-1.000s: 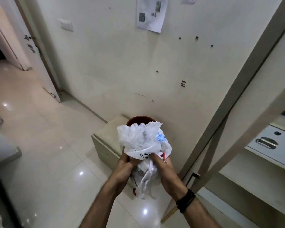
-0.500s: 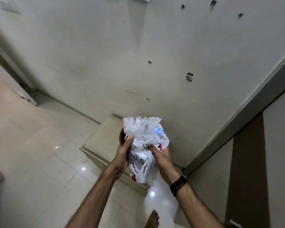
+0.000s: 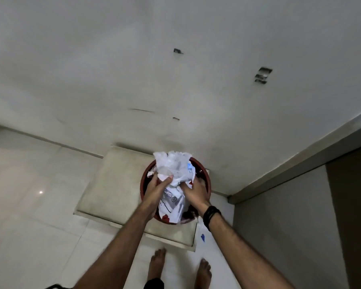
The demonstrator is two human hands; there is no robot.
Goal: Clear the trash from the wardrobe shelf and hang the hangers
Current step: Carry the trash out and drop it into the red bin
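A crumpled bundle of white plastic bags and wrappers (image 3: 174, 171), with red and blue print, is held over the mouth of a round dark red bin (image 3: 204, 178). My left hand (image 3: 155, 189) grips the bundle's left side. My right hand (image 3: 195, 191), with a black band at the wrist, grips its right side. The lower end of the bundle reaches down inside the bin. No hangers or wardrobe shelf are in view.
The bin stands on a low beige platform (image 3: 113, 184) against a white wall (image 3: 175, 69). A brown wardrobe side panel (image 3: 300, 205) rises at the right. My bare feet (image 3: 157, 263) are on the glossy tile floor, near a small blue scrap (image 3: 202, 238).
I have stepped up to the bin and the view has tilted down. Both hands have lowered the bundle from above the bin into its mouth.
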